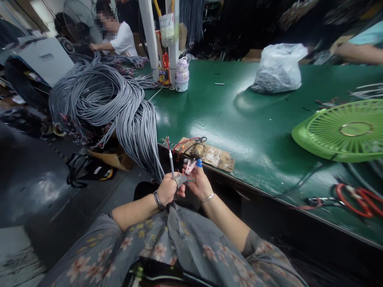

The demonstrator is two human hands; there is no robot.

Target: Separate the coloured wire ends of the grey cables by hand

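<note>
Now I see the left hand [168, 189] wrapped around a grey cable [171, 164] before the green bench [215, 109]
Bundled cables [131, 119] crowd the left, a wooden block [220, 158] lies beyond the hands, and a green fan [344, 131] is cut off at right; I cannot tell what the right hand [201, 182], fingers bent by a pink clip [190, 166], grips among blurred wires [190, 180]

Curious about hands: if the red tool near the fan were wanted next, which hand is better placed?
Probably the right hand, though it seems to hold a pink clip: it's nearer the red tool. The left hand is farther, holding the grey cable.
</note>
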